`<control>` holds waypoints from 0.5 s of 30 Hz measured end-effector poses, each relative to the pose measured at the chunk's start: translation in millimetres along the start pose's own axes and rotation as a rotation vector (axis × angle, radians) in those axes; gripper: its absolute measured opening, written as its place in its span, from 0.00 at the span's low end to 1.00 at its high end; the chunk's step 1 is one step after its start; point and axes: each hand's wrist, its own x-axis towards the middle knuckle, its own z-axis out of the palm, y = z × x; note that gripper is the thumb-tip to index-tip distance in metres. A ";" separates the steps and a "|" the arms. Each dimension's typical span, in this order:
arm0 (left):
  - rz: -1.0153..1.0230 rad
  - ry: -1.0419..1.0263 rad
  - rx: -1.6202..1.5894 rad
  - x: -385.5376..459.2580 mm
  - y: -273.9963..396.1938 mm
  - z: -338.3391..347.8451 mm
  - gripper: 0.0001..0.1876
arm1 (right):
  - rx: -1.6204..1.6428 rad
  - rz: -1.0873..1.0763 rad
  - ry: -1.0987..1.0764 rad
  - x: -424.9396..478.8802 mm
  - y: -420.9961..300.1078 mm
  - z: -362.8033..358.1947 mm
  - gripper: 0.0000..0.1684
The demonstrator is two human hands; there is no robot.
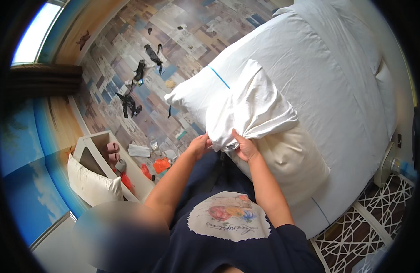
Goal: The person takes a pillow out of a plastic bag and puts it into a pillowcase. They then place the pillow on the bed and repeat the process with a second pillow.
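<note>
A cream pillow (291, 157) lies on the near edge of the bed, its far part covered by a bunched white pillowcase (254, 102). My left hand (199, 146) pinches the left edge of the pillowcase. The cloth's near corner is gripped by my right hand (245, 148), thumb on top, and a small printed tag shows between the two hands. Cream fabric of the pillow stays bare to the right of my right hand. Under it all spreads a white bed sheet (319, 85) with a blue stripe near the left corner.
Black plastic scraps (128, 104) and other litter lie on the patchwork-patterned floor (182, 44). At left, a white open shelf unit (131, 174) holds mugs, with another cream pillow (92, 182) leaning on it. A lattice-patterned panel (363, 211) stands at lower right.
</note>
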 end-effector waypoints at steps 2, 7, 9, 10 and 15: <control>-0.010 -0.111 -0.175 -1.1 1.9 3.9 0.14 | -0.173 0.051 -0.015 -1.9 -8.6 0.8 0.31; 0.302 -0.018 0.331 0.6 20.5 2.0 0.12 | -0.293 0.191 0.104 3.5 -14.8 4.5 0.28; 0.373 0.035 0.472 2.0 36.1 4.6 0.13 | -0.185 0.177 0.158 7.3 -9.2 0.9 0.27; 0.410 0.089 0.554 3.2 45.8 6.0 0.13 | -0.158 0.121 0.119 6.5 -7.2 -0.3 0.28; 0.494 0.073 0.660 11.3 85.6 29.9 0.14 | -0.170 -0.160 0.324 6.0 9.3 -0.4 0.32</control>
